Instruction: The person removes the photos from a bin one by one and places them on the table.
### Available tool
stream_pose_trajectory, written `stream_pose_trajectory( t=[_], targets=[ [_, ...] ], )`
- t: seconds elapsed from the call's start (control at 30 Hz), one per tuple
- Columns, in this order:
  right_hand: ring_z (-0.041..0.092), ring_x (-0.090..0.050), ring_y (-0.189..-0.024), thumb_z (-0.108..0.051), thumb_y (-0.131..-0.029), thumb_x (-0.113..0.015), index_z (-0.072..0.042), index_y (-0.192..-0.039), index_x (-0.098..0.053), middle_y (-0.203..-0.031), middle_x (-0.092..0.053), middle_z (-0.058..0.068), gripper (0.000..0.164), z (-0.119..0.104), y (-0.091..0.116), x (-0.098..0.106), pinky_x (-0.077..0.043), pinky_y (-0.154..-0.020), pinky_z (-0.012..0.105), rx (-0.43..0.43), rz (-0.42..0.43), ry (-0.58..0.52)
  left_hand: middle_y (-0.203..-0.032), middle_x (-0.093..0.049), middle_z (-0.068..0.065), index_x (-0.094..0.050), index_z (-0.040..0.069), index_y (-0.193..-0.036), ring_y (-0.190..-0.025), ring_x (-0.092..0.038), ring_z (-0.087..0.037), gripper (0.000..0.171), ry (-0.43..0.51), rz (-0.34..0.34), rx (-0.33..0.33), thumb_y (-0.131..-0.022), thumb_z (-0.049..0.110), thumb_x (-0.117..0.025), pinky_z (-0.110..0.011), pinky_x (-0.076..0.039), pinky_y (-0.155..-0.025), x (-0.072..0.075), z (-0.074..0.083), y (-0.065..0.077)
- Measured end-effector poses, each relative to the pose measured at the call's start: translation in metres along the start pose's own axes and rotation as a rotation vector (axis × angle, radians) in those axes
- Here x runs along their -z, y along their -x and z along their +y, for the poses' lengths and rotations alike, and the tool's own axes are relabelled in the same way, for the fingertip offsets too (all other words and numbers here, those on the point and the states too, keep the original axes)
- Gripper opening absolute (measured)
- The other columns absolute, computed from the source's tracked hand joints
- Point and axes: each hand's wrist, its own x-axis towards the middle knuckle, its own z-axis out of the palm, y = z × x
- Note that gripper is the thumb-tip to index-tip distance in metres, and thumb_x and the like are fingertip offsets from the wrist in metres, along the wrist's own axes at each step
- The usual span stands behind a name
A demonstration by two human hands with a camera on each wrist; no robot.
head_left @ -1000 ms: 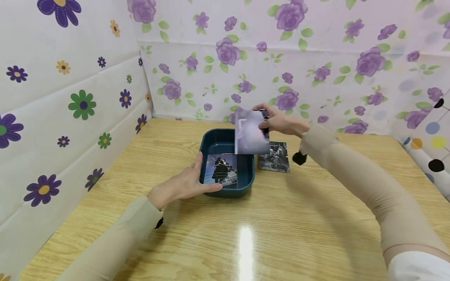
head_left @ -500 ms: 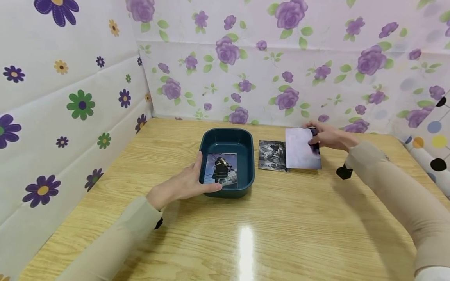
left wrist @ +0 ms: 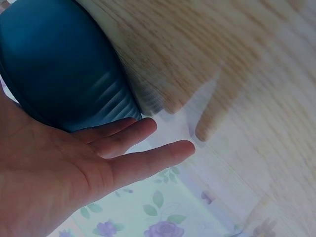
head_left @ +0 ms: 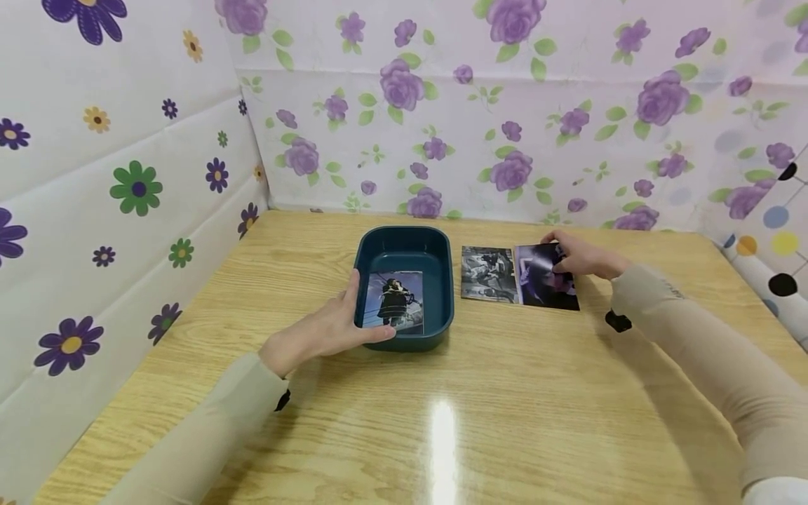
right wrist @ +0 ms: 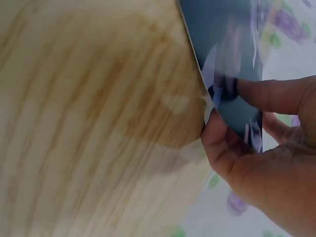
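My left hand [head_left: 327, 327] rests against the left side of a dark teal rectangular tray [head_left: 438, 294], its thumb over the near rim. In the left wrist view its fingers are straight and spread beside the tray's ribbed outer wall [left wrist: 74, 74]. Inside the tray lies a glossy photo [head_left: 393, 301] of a dark-clothed figure against a blue-violet background. Right of the tray, my right hand [head_left: 583, 257] pinches a dark purple photo [head_left: 535, 272] by its far right part, thumb on top. The right wrist view shows this photo [right wrist: 224, 44] bending slightly, with fingers beneath its edge.
A black-and-white photo [head_left: 487, 275] lies flat between the tray and the purple photo. The wooden table [head_left: 505, 400] meets a rose-patterned cloth wall [head_left: 442, 119] behind and a flowered cloth [head_left: 132, 238] at left. Dotted cloth [head_left: 773, 252] borders the right side.
My right hand has carried the purple photo from above the tray to the right and lowered it beside the black-and-white photo. The left hand has stayed at the tray.
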Motion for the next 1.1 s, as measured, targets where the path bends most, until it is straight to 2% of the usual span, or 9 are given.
stream_pose_trajectory(
  t=[0.2, 0.33, 0.47, 0.53, 0.6, 0.7, 0.8, 0.93, 1.1],
  targets=[
    [0.043, -0.037, -0.102, 0.008, -0.079, -0.057, 0.006, -0.133, -0.034, -0.117, -0.036, 0.038, 0.058, -0.011, -0.005, -0.007, -0.037, -0.087, 0.055, 0.003, 0.094, 0.205, -0.159, -0.016, -0.025, 0.026, 0.019, -0.151, -0.143, -0.030, -0.041, 0.132, 0.002, 0.005, 0.015, -0.070, 0.087, -0.053, -0.055, -0.032, -0.113, 0.001, -0.001, 0.001],
    [0.045, -0.032, -0.104, 0.003, -0.080, -0.061, 0.005, -0.133, -0.036, -0.119, -0.030, 0.039, 0.059, -0.018, -0.005, -0.009, -0.037, -0.085, 0.057, -0.034, 0.123, 0.262, -0.160, -0.013, -0.024, 0.026, 0.019, -0.151, -0.144, -0.027, -0.041, 0.132, 0.000, 0.002, 0.022, -0.069, 0.088, -0.051, -0.055, -0.030, -0.113, 0.002, -0.003, 0.002],
    [0.048, -0.024, -0.112, -0.005, -0.084, -0.063, 0.003, -0.135, -0.036, -0.125, -0.026, 0.037, 0.058, -0.027, -0.006, -0.007, -0.035, -0.085, 0.060, -0.102, 0.104, 0.309, -0.160, -0.011, -0.025, 0.026, 0.020, -0.151, -0.145, -0.023, -0.042, 0.132, 0.010, -0.004, 0.037, -0.068, 0.089, -0.051, -0.057, -0.029, -0.113, 0.003, -0.005, 0.003],
    [0.050, -0.024, -0.116, -0.008, -0.085, -0.064, 0.004, -0.136, -0.036, -0.126, -0.028, 0.038, 0.059, -0.033, -0.009, -0.007, -0.036, -0.087, 0.061, -0.099, 0.108, 0.334, -0.160, -0.010, -0.026, 0.026, 0.020, -0.151, -0.146, -0.022, -0.042, 0.132, 0.013, -0.008, 0.042, -0.068, 0.089, -0.051, -0.057, -0.029, -0.113, 0.004, -0.006, 0.004],
    [0.053, -0.028, -0.119, -0.009, -0.086, -0.064, 0.006, -0.136, -0.037, -0.129, -0.031, 0.040, 0.058, -0.038, -0.016, -0.006, -0.036, -0.091, 0.063, -0.055, 0.127, 0.338, -0.160, -0.009, -0.025, 0.026, 0.020, -0.151, -0.146, -0.020, -0.042, 0.133, 0.013, -0.010, 0.046, -0.067, 0.089, -0.051, -0.058, -0.028, -0.114, 0.005, -0.006, 0.005],
    [0.053, -0.040, -0.120, -0.012, -0.091, -0.062, 0.008, -0.136, -0.039, -0.131, -0.040, 0.039, 0.055, -0.054, -0.031, -0.005, -0.038, -0.096, 0.062, 0.032, 0.160, 0.224, -0.161, -0.008, -0.024, 0.026, 0.020, -0.151, -0.147, -0.019, -0.042, 0.132, 0.012, -0.013, 0.043, -0.068, 0.089, -0.051, -0.058, -0.026, -0.114, 0.005, -0.007, 0.005],
    [0.043, -0.052, -0.117, -0.020, -0.096, -0.060, 0.002, -0.138, -0.040, -0.132, -0.049, 0.031, 0.051, -0.080, -0.046, -0.006, -0.045, -0.096, 0.056, 0.085, 0.139, 0.015, -0.161, -0.007, -0.022, 0.026, 0.020, -0.151, -0.147, -0.020, -0.040, 0.132, 0.013, -0.013, 0.038, -0.068, 0.088, -0.051, -0.056, -0.026, -0.115, 0.004, -0.007, 0.005],
    [0.032, -0.057, -0.114, -0.031, -0.097, -0.059, -0.011, -0.140, -0.041, -0.132, -0.054, 0.019, 0.051, -0.122, -0.063, -0.011, -0.051, -0.092, 0.046, 0.137, 0.048, -0.208, -0.161, -0.007, -0.021, 0.026, 0.019, -0.150, -0.147, -0.022, -0.039, 0.132, 0.008, -0.016, 0.022, -0.069, 0.088, -0.051, -0.055, -0.028, -0.115, 0.002, -0.006, 0.004],
    [0.034, -0.058, -0.108, -0.030, -0.094, -0.064, -0.014, -0.139, -0.044, -0.124, -0.059, 0.016, 0.052, -0.167, -0.080, -0.027, -0.051, -0.091, 0.044, 0.234, -0.096, -0.292, -0.162, -0.008, -0.019, 0.025, 0.019, -0.151, -0.147, -0.024, -0.037, 0.132, 0.015, -0.010, -0.001, -0.069, 0.088, -0.051, -0.052, -0.029, -0.115, 0.001, -0.002, 0.001]
  ],
)
